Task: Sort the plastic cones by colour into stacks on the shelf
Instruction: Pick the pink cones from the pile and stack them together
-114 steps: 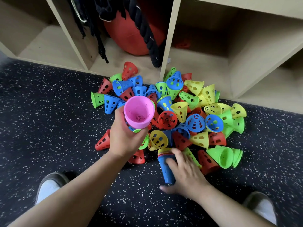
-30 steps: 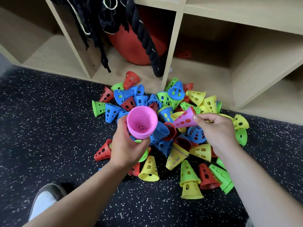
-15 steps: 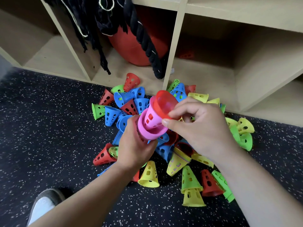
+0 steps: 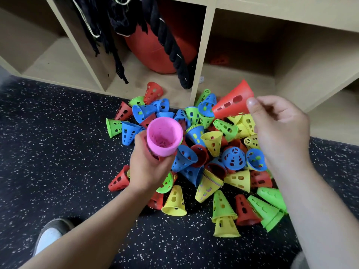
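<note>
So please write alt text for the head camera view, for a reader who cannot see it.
A person's left hand holds a pink cone open end up, while the right hand pinches a red cone above a floor pile of red, blue, green and yellow cones. Wooden shelf compartments stand behind the pile.

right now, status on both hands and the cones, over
Left hand gripping pink plastic cone stack, mouth up. Right hand pinching red plastic cone over the mixed-colour cone pile on the floor. Nothing in the way.
</note>
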Demonstrator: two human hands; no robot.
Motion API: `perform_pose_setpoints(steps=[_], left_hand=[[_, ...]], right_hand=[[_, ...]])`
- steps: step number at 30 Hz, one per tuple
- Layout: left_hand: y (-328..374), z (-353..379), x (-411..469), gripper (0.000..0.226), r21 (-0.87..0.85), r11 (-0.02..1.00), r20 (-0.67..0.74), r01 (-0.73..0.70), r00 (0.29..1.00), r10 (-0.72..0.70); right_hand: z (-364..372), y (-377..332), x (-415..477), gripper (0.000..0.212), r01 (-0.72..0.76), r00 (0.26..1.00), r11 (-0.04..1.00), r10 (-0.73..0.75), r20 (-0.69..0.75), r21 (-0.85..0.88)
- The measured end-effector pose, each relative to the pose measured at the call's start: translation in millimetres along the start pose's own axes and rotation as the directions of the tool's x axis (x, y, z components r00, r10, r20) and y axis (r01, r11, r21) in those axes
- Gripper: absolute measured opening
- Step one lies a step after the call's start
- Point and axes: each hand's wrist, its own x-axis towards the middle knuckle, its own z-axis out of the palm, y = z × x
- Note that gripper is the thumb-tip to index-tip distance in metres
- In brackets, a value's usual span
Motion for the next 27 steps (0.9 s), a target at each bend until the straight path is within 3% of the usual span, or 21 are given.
perform_pose_setpoints(steps=[6,14,19,22,25,27], left_hand=[[-5.6,-20.2,3.3,0.057,-0.024,0.997,-0.116,0.077,0.99,-0.08],[-4.0,-35.9,-1.9,0.059,-0.083,0.995,-0.132,0.063,0.989,-0.074],[-4.0,-35.9,-6.6,0.06,-0.068,0.996,-0.122,0.055,0.991,-0.063],[-2.3,-35.4,-6.5,0.06,-0.068,0.997,-0.103,0.041,0.993,-0.048],[-0.5,-34.9,-5.5,0.06,-0.075,0.996,-0.09,0.039,0.995,-0.045],[0.4,-34.5,-5.3,0.06,-0.076,0.996,-0.085,0.035,0.996,-0.042]], right_hand=[[4.9,40.1,-25.7,0.003,0.129,0.988,0.915,-0.087,0.125,-0.382],[34.6,97.2,-55.7,0.008,0.32,0.932,0.825,-0.185,0.312,-0.466],[36.3,97.7,-52.4,0.021,0.509,0.843,0.584,-0.19,0.503,-0.633],[26.1,89.9,-54.2,0.047,0.439,0.882,0.586,-0.135,0.452,-0.681],[7.0,92.6,-62.9,0.019,0.281,0.949,0.669,-0.088,0.302,-0.688],[-5.4,99.2,-67.2,0.009,0.199,0.937,0.656,0.09,0.337,-0.728]])
